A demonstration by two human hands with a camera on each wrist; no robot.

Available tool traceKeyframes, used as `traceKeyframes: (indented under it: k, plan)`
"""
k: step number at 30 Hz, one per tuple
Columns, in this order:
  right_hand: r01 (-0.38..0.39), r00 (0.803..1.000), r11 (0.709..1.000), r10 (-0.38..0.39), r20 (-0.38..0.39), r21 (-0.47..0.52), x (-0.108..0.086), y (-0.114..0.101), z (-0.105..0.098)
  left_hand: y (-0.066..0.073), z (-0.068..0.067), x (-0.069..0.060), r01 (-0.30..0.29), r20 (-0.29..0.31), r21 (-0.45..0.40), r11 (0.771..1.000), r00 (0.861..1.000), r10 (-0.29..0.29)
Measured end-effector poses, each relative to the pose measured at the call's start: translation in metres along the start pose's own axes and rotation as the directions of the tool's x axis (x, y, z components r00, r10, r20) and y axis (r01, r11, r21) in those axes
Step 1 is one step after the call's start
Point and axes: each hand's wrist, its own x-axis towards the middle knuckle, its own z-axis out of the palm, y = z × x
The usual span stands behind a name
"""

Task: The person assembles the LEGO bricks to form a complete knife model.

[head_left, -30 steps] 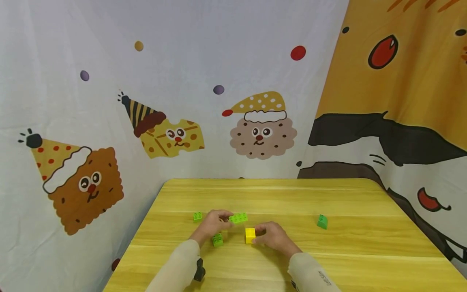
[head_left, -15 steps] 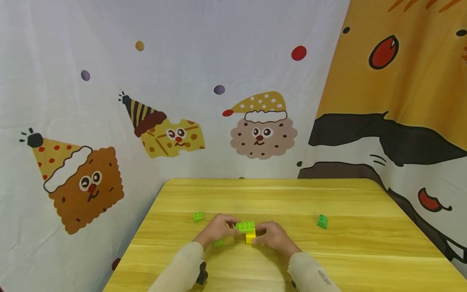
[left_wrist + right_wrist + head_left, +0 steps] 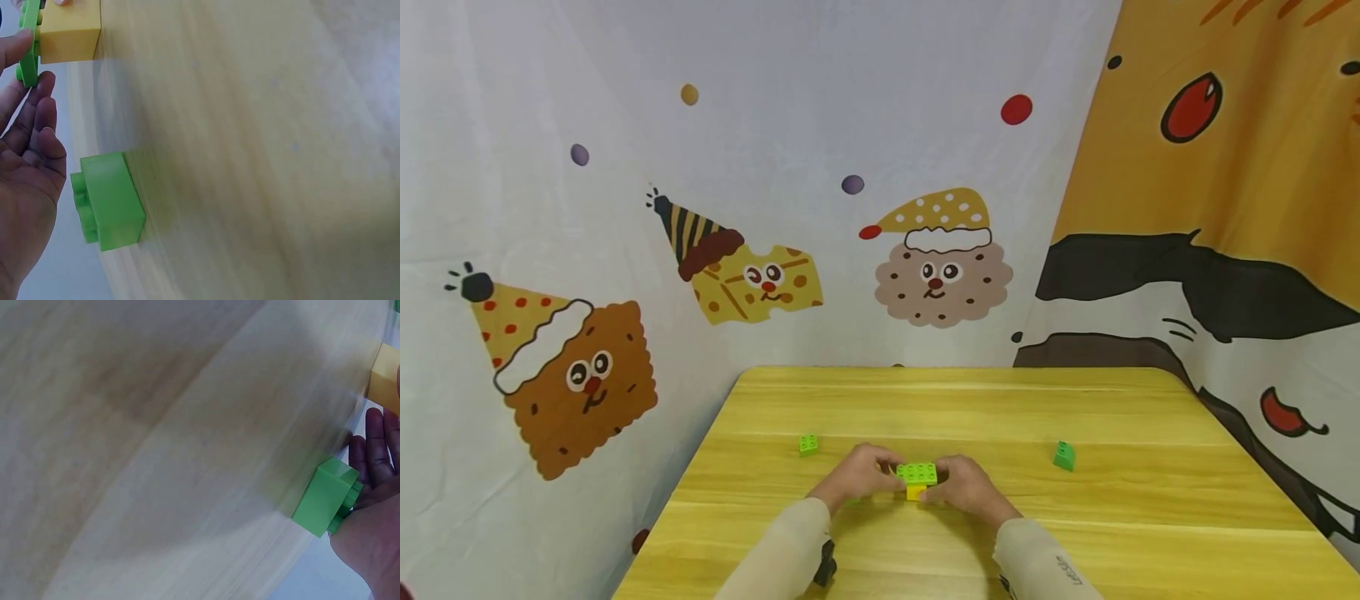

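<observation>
A thin lime-green plate with studs (image 3: 917,473) lies over a yellow block (image 3: 916,493) near the middle of the table. My left hand (image 3: 863,472) pinches the plate's left end between thumb and fingers. At the right, my right hand (image 3: 964,486) grips the yellow block. In the left wrist view the plate (image 3: 29,44) is against the studded side of the yellow block (image 3: 72,31), with my left hand (image 3: 28,169) at its end. The right wrist view shows the yellow block (image 3: 384,378) at my right hand's fingertips (image 3: 374,419).
On the wooden table (image 3: 970,408), a small lime-green block (image 3: 808,445) stands at the back left and a darker green curved block (image 3: 1063,455) to the right. Another green block (image 3: 112,201) sits beside my left hand, mostly hidden in the head view. A patterned cloth hangs behind.
My left hand has carried the lime-green plate right and toward me, from behind the yellow block to on top of it. My right hand has stayed at the yellow block.
</observation>
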Motion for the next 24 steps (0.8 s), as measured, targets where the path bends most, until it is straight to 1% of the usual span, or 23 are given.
traceKeyframes:
  k: [2,6,10,14,16,21,24]
  plan:
    - [-0.004,1.000,1.000,0.004,0.009,0.003,0.000,0.001,-0.001,0.002,0.001,0.000,0.001,0.000,0.011,1.000,1.000,-0.001]
    - [0.012,1.000,1.000,-0.012,0.027,0.024,0.000,0.002,-0.003,0.005,0.001,0.001,-0.003,0.004,0.031,1.000,1.000,0.003]
    - [0.015,0.999,0.997,-0.018,0.034,0.080,-0.001,0.001,-0.006,0.006,0.000,0.000,-0.013,0.008,0.038,0.999,1.000,0.013]
    - [0.019,1.000,0.992,-0.021,0.015,0.123,-0.003,0.002,-0.010,0.006,0.000,0.000,-0.018,0.006,0.054,0.998,1.000,0.017]
    - [0.033,0.999,0.990,-0.033,0.001,0.135,-0.004,0.003,-0.012,0.007,0.000,0.000,-0.017,0.005,0.059,0.998,1.000,0.017]
    - [0.053,0.998,0.989,-0.050,-0.028,0.139,-0.006,0.006,-0.016,0.007,-0.001,0.000,-0.013,-0.002,0.056,0.998,1.000,0.013]
    - [0.044,0.999,0.990,-0.039,-0.035,0.134,-0.006,0.007,-0.017,0.007,0.000,0.000,-0.005,-0.005,0.057,0.998,1.000,0.005]
